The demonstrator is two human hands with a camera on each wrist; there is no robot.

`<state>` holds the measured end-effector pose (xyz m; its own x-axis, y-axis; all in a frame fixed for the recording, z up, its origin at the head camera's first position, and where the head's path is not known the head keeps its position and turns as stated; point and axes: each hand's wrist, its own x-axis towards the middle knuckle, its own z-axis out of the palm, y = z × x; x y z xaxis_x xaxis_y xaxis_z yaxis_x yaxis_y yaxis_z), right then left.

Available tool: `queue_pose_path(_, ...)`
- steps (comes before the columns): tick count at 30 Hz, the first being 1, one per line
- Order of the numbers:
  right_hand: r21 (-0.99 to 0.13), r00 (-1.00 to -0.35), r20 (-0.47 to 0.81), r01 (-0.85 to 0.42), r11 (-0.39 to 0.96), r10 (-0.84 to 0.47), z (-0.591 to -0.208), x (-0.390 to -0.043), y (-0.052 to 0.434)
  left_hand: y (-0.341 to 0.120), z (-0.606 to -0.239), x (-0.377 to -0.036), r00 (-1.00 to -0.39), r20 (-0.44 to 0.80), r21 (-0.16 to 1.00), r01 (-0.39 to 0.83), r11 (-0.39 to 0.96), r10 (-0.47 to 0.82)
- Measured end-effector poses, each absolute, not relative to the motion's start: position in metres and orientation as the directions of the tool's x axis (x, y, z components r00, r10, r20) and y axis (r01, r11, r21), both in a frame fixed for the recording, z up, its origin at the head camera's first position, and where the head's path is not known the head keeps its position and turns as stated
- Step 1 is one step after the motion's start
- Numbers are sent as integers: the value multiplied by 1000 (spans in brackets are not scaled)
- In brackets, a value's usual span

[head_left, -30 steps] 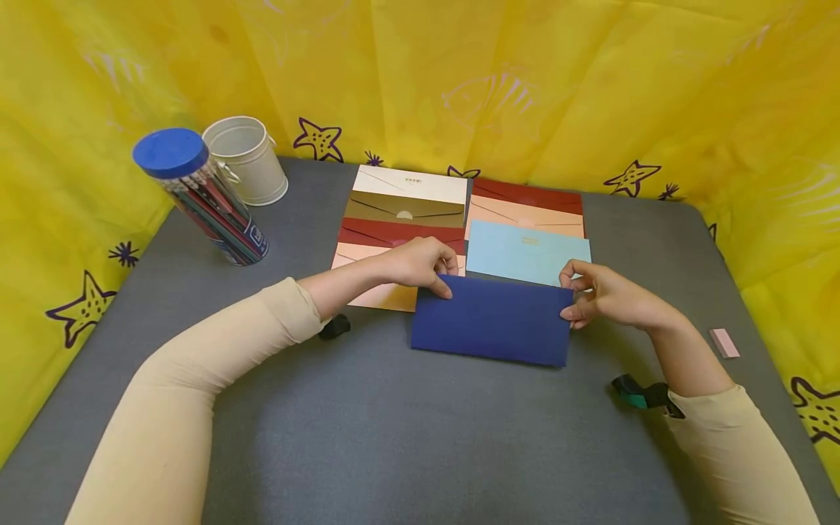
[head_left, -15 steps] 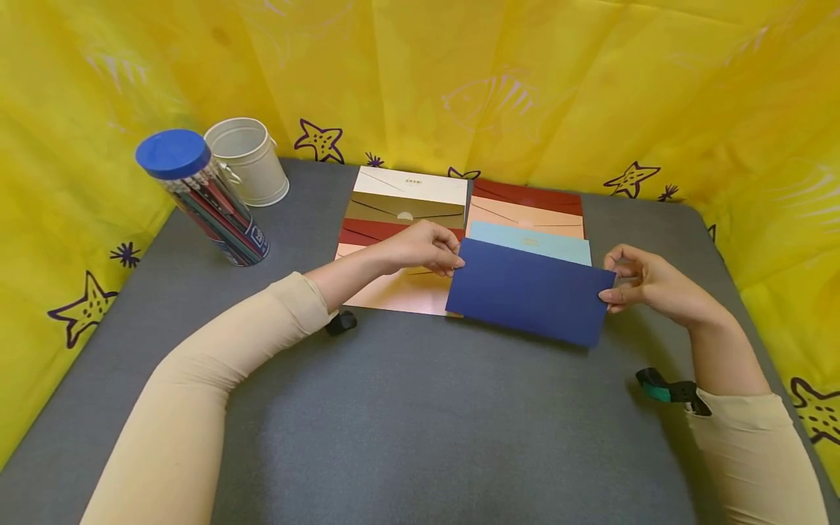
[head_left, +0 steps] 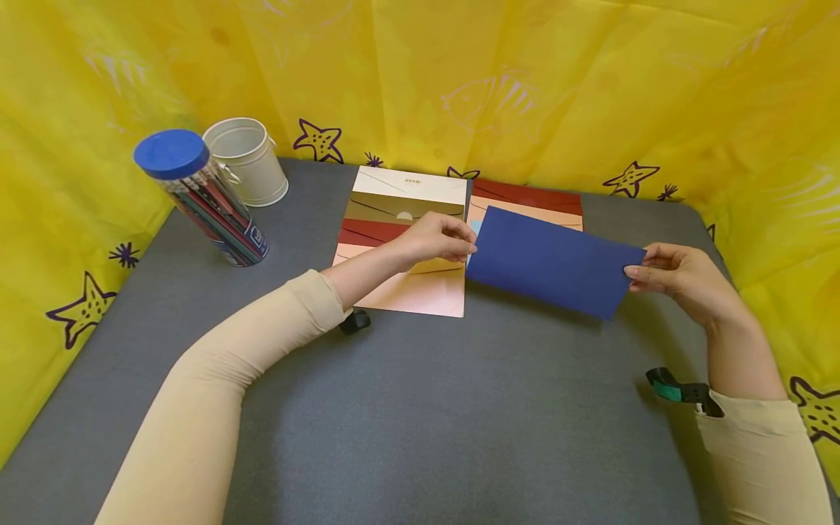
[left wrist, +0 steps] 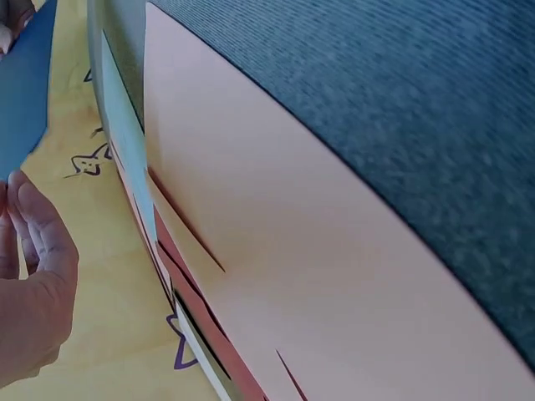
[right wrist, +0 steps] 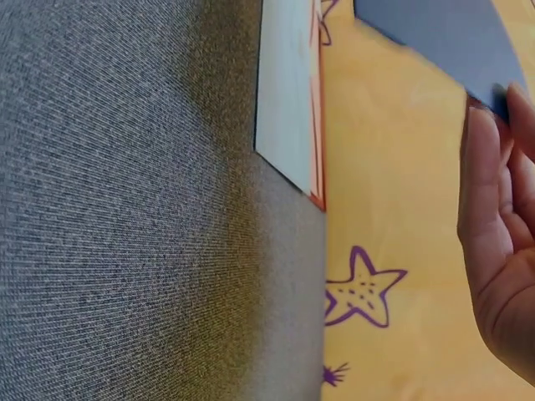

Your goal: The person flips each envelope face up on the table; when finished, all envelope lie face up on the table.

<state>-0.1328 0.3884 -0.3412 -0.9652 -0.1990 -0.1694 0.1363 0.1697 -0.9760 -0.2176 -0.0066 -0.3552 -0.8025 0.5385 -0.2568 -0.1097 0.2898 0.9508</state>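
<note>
A dark blue envelope (head_left: 554,262) is held up above the table, tilted with its right end lower. My left hand (head_left: 440,239) pinches its left edge, and my right hand (head_left: 685,281) pinches the right edge between thumb and fingers. Beneath it, a light blue envelope (right wrist: 280,100) lies on a peach envelope (head_left: 569,216) and a dark red one (head_left: 525,192); the head view shows only a sliver of the light blue. To the left is an overlapping column of envelopes: white (head_left: 420,184), olive (head_left: 380,206), red (head_left: 361,232), and a pale pink one (head_left: 420,295) in front.
A tall blue-lidded tub of pencils (head_left: 210,200) stands at the back left, beside a white metal pail (head_left: 252,164). Yellow cloth (head_left: 525,73) with sea-creature drawings borders the grey table (head_left: 420,423). A black and green strap (head_left: 669,390) sits by my right forearm.
Both hands have lifted the dark blue envelope and carried it right and back, over the light blue one. The left hand has shifted to its left edge. My right forearm now covers the small pink block.
</note>
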Motion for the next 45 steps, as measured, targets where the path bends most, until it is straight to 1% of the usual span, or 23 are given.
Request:
queue_pose_path(4, -984, -984, -150, 140, 109, -98, -340, -134, 387, -3, -355, -218, -816, -229, 958, -92, 271, 531)
queue_pose_path(8, -994, -992, -111, 109, 29, -67, -340, -135, 387, 1, -354, -218, -831, -214, 968, -110, 225, 514)
queue_pose_path(14, -984, -991, -58, 77, -160, -122, -344, -135, 390, 5, -356, -217, -853, -229, 972, -174, 158, 470)
queue_pose_path(18, -981, -986, -50, 79, -176, -161, -344, -135, 393, 6, -359, -217, -861, -261, 965, -222, 140, 437)
queue_pose_path(22, -985, -980, -59, 88, -147, -190, -344, -133, 395, 8, -363, -216, -867, -277, 960, -232, 156, 415)
queue_pose_path(31, -993, -946, -116, 119, 9, -304, -346, -130, 402, 13, -376, -213, -884, -254, 954, -161, 254, 392)
queue_pose_path(37, -960, -928, -257, 213, 182, -269, -355, -132, 402, 15, -383, -212, -899, -256, 931, -130, 342, 354)
queue_pose_path(41, -912, -904, -353, 274, 305, -243, -359, -134, 401, 16, -386, -211, -903, -248, 907, -90, 412, 349)
queue_pose_path(45, -849, -878, -424, 299, 436, -223, -363, -137, 398, 16, -386, -209, -896, -278, 886, -99, 452, 347)
